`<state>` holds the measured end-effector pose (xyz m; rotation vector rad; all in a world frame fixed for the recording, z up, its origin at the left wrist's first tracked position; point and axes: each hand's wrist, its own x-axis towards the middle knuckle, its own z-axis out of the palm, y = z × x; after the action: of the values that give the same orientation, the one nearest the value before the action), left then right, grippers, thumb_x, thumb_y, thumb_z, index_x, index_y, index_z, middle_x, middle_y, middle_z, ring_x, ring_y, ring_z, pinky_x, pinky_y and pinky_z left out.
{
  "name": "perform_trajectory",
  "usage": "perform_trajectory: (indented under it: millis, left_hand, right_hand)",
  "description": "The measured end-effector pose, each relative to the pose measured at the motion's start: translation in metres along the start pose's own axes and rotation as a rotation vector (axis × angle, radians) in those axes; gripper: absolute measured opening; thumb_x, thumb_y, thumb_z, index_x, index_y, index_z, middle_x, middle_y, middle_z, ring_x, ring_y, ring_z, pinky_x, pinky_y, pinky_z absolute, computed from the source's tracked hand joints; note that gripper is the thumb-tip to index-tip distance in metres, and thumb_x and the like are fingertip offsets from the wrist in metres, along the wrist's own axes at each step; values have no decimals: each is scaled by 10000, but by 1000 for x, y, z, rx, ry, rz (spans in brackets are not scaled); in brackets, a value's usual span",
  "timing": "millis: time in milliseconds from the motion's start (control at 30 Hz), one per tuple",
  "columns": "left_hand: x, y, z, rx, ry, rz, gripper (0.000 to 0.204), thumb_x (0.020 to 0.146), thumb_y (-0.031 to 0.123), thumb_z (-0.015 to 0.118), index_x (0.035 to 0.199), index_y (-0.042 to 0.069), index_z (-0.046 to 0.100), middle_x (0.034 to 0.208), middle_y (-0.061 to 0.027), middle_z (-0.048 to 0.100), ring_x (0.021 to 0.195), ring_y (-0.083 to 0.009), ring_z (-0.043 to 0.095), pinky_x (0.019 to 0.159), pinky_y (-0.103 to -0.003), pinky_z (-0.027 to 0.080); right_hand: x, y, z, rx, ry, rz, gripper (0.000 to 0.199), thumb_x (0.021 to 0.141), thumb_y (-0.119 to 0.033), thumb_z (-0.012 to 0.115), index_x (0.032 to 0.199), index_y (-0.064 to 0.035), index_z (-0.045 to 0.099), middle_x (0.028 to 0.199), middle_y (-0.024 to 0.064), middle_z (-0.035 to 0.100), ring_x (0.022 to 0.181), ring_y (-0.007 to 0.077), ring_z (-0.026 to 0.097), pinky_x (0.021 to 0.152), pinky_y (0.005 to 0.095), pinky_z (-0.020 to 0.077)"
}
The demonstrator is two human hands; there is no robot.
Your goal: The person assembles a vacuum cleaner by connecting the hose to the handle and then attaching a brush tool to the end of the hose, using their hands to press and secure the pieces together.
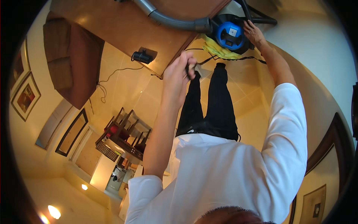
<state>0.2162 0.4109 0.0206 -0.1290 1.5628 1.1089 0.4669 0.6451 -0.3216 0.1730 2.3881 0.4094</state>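
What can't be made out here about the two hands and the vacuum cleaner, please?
- Head view: left hand closes on something small and dark; its fingers hide what.
- Vacuum cleaner: body partly behind the right hand.
- Grey hose: far end cut by the top edge.

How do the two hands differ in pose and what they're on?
The left hand is curled shut around a small dark object, held over the floor near the table edge; the right hand lies spread on the blue vacuum. The left forearm is bare with the sleeve up by the elbow; the right sleeve reaches further down the arm. The left grip is closed, the right open. Both reach forward, away from the body.
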Motion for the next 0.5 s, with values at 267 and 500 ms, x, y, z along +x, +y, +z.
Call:
perform_trajectory:
  millis: [267, 500]
  left_hand:
    - [124, -2, 32, -359, 24, -299, 797, 879, 751, 625, 1124, -7, 601, 996, -116, 640, 772, -174, 491, 694, -314, 448]
    - [57, 45, 5, -523, -50, 20, 286, 996, 409, 597, 934, 130, 587, 779, -33, 610, 625, -167, 510, 557, -336, 396]
  right_hand:
    - [-55, 7, -178, 423, 107, -192, 235, 871, -273, 711, 1096, -217, 747, 1178, 2, 727, 1309, 214, 575, 1203, 491, 295]
    - [-166, 52, -288, 922, 531, -113, 384, 926, -402, 694, 1172, -112, 646, 1104, 141, 703, 1109, 348, 648, 1002, 486, 480]
